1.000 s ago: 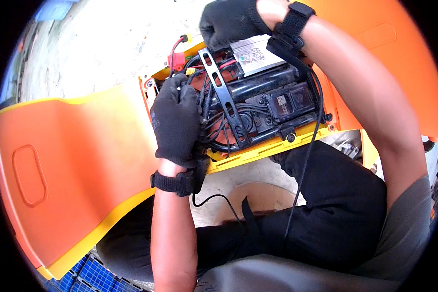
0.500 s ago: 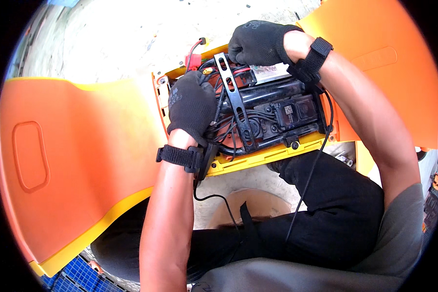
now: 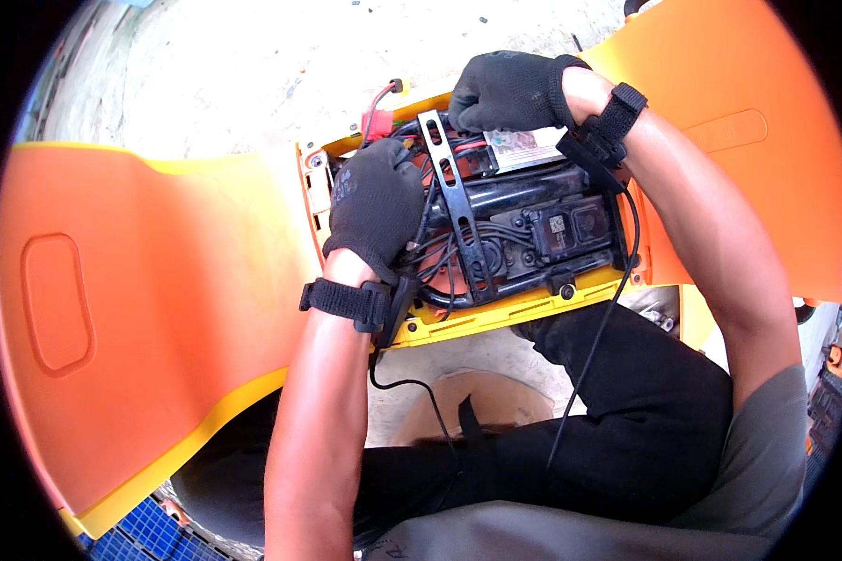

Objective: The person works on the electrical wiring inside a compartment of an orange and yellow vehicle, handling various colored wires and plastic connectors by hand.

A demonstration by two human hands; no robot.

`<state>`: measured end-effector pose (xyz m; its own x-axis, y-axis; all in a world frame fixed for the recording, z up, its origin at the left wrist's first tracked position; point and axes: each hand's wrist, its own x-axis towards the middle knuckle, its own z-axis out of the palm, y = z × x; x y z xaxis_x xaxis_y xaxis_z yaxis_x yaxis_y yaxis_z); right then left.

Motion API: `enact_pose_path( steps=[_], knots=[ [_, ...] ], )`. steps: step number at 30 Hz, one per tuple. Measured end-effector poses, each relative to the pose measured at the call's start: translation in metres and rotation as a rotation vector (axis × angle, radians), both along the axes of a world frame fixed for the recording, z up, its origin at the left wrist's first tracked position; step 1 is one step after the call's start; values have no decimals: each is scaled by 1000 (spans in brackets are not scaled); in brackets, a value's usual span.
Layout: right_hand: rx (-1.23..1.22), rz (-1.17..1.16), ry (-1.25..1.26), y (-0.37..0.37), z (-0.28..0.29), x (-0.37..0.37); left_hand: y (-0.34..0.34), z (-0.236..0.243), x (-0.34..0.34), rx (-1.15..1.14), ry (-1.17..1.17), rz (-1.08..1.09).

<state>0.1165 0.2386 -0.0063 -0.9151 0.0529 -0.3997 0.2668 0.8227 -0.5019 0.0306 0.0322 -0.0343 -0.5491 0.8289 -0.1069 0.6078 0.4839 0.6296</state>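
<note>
Both my hands wear black knit gloves and work over an open compartment (image 3: 430,329) with a yellow rim, in an orange and yellow vehicle body. My left hand (image 3: 376,198) is closed over the left end, among black cables (image 3: 437,251); its fingertips and whatever they pinch are hidden. A red connector cover (image 3: 378,124) lies just beyond it. My right hand (image 3: 507,93) is curled into a fist at the far edge, beside a silver labelled box (image 3: 526,150); what it grips is hidden. Between the hands a slotted metal bracket (image 3: 452,192) crosses the compartment.
Orange panels spread left (image 3: 159,280) and right (image 3: 720,178). A black tube (image 3: 515,192) and a black module (image 3: 571,229) fill the compartment's right part. Thin cords (image 3: 585,374) hang from my wrist straps. A round brown cardboard piece (image 3: 505,397) lies near my legs.
My right hand has shifted slightly to the right and nearer, still closed. The left hand's fingers have curled further over the yellow connector, which now shows less.
</note>
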Motion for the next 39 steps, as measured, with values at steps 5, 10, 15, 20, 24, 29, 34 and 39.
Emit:
enact_pose_path(
  steps=[5, 10, 15, 20, 24, 29, 34, 39],
  knots=[
    [-70, -57, 20, 5, -6, -1, -2, -4, 6, -88, 49, 81],
    [-50, -54, 21, 1, -1, 0, -3, 2, 10, -103, 45, 180],
    [-28, 3, 41, 2, -5, 2, -3, 7, 11, -130, 6, 194],
    [-39, 49, 46, -1, -4, 2, -3, 10, 9, -132, -63, 180],
    [-3, 55, 27, -1, -2, 6, -1, 1, 12, -91, -34, 193],
    [43, 80, -21, -8, 6, -2, -7, 8, 10, -95, -17, 215],
    [80, 64, -30, -13, 6, 3, -4, 5, 10, -97, -28, 146],
    [121, 123, -58, -13, 2, -4, -2, 5, 5, -193, -60, 55]
  ],
)
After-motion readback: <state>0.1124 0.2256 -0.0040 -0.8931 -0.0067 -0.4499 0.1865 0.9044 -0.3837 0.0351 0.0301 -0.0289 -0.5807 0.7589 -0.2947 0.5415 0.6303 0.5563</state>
